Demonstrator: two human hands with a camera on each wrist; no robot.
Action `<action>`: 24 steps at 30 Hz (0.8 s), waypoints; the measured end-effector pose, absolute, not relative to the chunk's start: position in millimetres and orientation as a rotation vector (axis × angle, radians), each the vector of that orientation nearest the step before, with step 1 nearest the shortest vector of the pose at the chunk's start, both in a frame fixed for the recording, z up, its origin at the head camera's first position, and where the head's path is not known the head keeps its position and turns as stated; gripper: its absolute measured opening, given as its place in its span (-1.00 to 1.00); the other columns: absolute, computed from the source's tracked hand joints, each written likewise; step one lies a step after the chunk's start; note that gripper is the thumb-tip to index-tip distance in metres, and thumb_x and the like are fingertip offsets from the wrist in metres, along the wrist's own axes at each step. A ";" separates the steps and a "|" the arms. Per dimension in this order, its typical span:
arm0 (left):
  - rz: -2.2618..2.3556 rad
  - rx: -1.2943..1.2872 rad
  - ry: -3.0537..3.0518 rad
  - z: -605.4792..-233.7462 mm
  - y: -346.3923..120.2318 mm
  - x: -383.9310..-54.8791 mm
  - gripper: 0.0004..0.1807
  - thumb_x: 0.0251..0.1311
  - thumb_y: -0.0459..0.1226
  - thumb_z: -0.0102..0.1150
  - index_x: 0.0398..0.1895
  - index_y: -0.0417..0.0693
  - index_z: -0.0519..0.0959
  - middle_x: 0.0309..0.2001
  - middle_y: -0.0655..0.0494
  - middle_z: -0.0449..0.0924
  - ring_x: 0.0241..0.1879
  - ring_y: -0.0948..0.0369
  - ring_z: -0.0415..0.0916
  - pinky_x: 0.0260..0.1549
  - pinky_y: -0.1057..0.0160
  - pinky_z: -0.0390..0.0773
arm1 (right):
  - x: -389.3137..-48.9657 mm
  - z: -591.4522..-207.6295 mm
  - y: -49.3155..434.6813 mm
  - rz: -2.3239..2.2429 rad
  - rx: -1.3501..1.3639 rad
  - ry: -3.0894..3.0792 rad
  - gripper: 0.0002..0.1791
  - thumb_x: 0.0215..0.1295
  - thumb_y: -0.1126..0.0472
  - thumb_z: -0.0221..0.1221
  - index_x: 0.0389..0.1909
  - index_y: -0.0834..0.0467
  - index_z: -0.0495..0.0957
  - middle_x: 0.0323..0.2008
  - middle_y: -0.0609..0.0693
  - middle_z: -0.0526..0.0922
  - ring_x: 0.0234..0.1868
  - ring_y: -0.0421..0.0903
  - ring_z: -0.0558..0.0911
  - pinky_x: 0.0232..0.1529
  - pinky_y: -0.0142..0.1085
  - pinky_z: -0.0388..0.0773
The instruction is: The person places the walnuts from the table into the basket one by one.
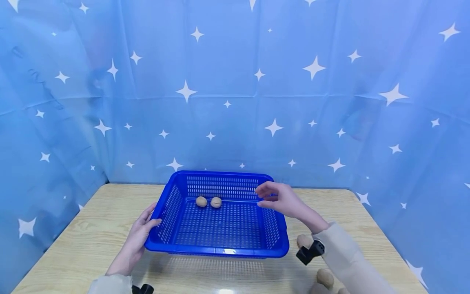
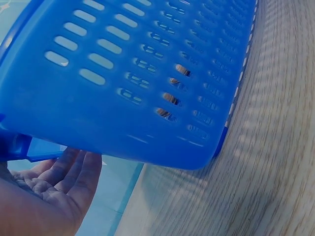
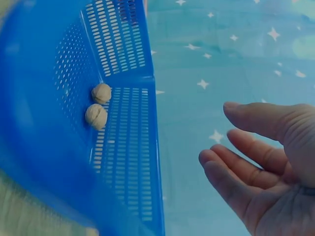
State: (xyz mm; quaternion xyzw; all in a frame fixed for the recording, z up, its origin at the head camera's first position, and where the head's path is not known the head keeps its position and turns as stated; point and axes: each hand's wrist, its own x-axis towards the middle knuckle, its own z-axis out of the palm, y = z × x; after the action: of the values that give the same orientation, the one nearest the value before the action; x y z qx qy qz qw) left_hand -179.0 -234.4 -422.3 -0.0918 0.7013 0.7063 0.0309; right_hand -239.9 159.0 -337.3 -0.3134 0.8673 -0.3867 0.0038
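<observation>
Blue and perforated, the plastic basket (image 1: 198,248) over the counter (image 1: 92,228) — two walnuts (image 1: 216,202) inside by its far wall — has its left rim held in the left hand's grip (image 1: 136,234), the right hand's grip (image 1: 280,199) loosely wide near its right end.

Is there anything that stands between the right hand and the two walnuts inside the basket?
Nothing visible does. The right hand appears to hover over the right side of the blue basket, and only open space lies between it and the two walnuts toward the back.
</observation>
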 end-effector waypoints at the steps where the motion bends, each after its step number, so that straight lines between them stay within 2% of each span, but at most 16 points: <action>1: 2.172 -0.284 2.164 -422.6 -234.5 -178.7 -0.29 0.31 -0.30 -0.08 0.48 0.01 -0.08 0.38 -0.13 0.06 -0.13 0.34 0.41 -0.16 0.33 0.40 | -238.1 -338.7 163.1 -1.230 -0.974 2.718 -0.69 0.18 0.26 0.25 -0.05 0.24 0.53 -0.13 0.10 0.60 -0.09 0.05 0.59 -0.10 -0.16 0.54; 5: 2.173 -0.290 2.160 -423.5 -234.8 -178.0 -0.29 0.31 -0.30 -0.08 0.48 0.00 -0.08 0.39 -0.13 0.06 -0.14 0.36 0.41 -0.16 0.33 0.40 | -229.7 -344.2 179.6 -1.311 -0.923 2.698 -0.68 0.18 0.26 0.25 -0.04 0.25 0.52 -0.12 0.10 0.60 -0.07 0.10 0.58 -0.08 -0.18 0.53; 12: 2.196 -0.292 2.137 -423.0 -235.5 -178.0 -0.29 0.31 -0.30 -0.08 0.48 0.00 -0.07 0.39 -0.12 0.04 -0.13 0.38 0.41 -0.16 0.35 0.41 | -218.4 -354.0 205.6 -1.449 -0.858 2.681 -0.67 0.17 0.33 0.25 -0.06 0.37 0.51 -0.14 0.23 0.60 -0.08 0.16 0.58 -0.11 -0.25 0.54; 19: 2.187 -0.292 2.132 -421.9 -235.3 -178.8 -0.28 0.31 -0.29 -0.07 0.48 0.01 -0.09 0.39 -0.13 0.05 -0.12 0.35 0.41 -0.15 0.33 0.40 | -214.4 -372.2 230.5 -1.450 -0.760 2.733 -0.71 0.16 0.32 0.25 -0.10 0.34 0.53 -0.18 0.13 0.61 -0.14 0.07 0.60 -0.17 -0.36 0.54; 24: 2.191 -0.298 2.129 -422.3 -234.4 -179.6 -0.29 0.31 -0.30 -0.07 0.48 0.01 -0.08 0.37 -0.13 0.07 -0.14 0.34 0.42 -0.17 0.32 0.41 | -214.9 -390.5 246.0 -1.415 -0.672 2.732 -0.71 0.17 0.30 0.25 -0.10 0.33 0.52 -0.20 0.11 0.62 -0.16 0.01 0.60 -0.20 -0.37 0.54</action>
State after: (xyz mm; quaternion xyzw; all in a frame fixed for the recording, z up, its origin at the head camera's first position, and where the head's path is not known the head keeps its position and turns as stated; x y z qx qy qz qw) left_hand -179.6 -234.4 -422.3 -0.0970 0.6932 0.7133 0.0360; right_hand -214.9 246.0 -390.5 -0.2134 0.8674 -0.4494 -0.0037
